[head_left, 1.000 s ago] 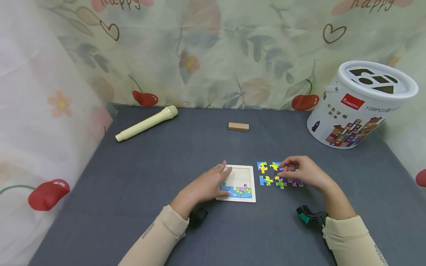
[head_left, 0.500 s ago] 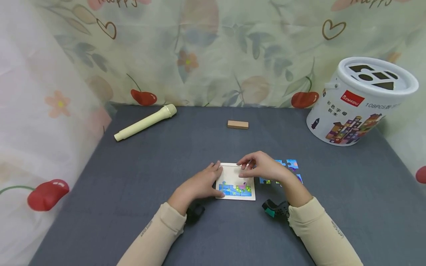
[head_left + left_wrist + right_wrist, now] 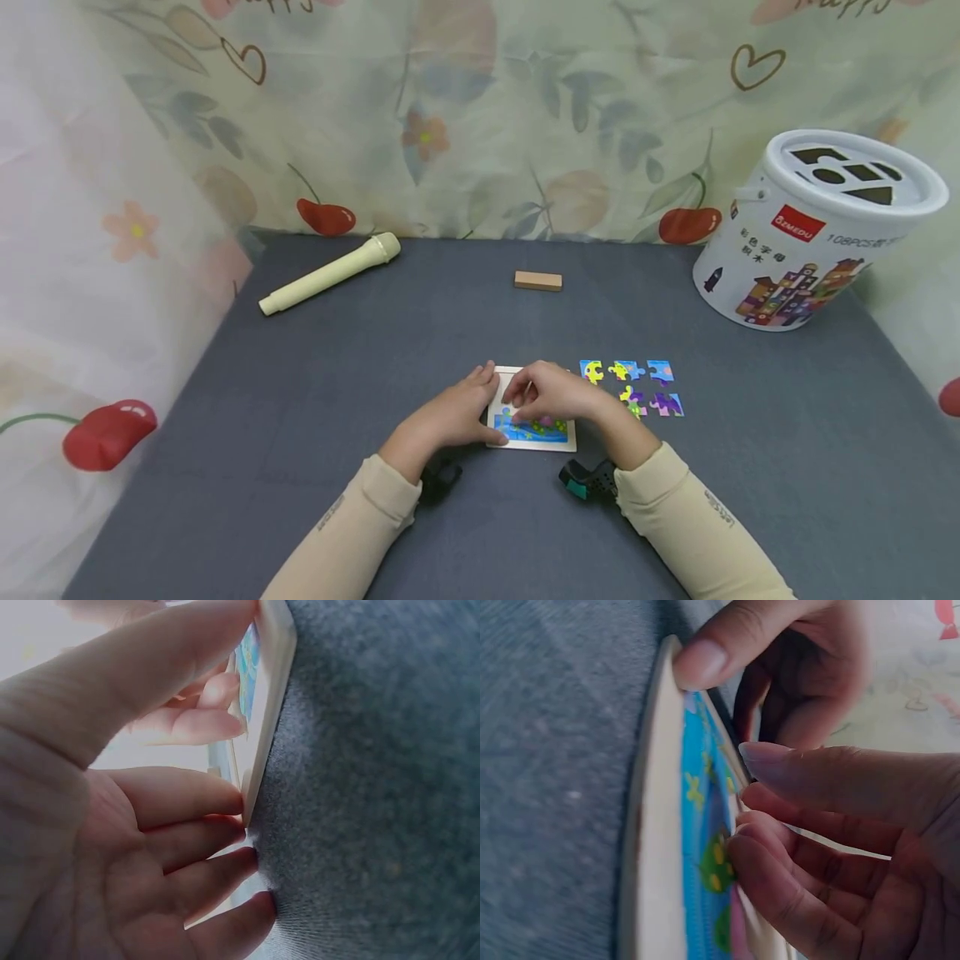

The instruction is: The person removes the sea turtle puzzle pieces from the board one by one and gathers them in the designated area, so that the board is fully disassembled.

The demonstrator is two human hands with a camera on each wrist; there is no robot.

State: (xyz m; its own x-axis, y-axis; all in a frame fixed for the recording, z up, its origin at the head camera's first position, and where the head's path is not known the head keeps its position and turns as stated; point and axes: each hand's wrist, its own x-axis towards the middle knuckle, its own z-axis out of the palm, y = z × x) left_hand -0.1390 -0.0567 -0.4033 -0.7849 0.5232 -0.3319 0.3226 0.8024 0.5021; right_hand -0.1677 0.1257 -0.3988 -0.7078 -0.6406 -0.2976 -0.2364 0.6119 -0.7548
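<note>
A pale wooden puzzle tray (image 3: 522,446) lies on the table, its lower part filled with blue, green and pink puzzle pieces (image 3: 551,433). My left hand (image 3: 448,414) rests at the tray's left side, fingers spread; in the left wrist view, the thumb (image 3: 187,645) and fingertips (image 3: 225,802) touch its border. Low over the tray is my right hand (image 3: 551,393), with thumb (image 3: 780,761) and fingers brought together in a pinch on a puzzle piece that they almost wholly hide. Several loose puzzle pieces (image 3: 660,372) lie right of the tray.
A white bucket (image 3: 806,242) with shaped holes in its lid stands at the back right. Behind the tray lies a small brown wooden block (image 3: 537,282). A cream toy microphone (image 3: 330,275) lies at the back left. Patterned cloth (image 3: 480,125) hangs behind the table.
My right hand has moved left from the loose pieces to over the tray, then lower and further left across it. My left hand has stayed at the tray's left side.
</note>
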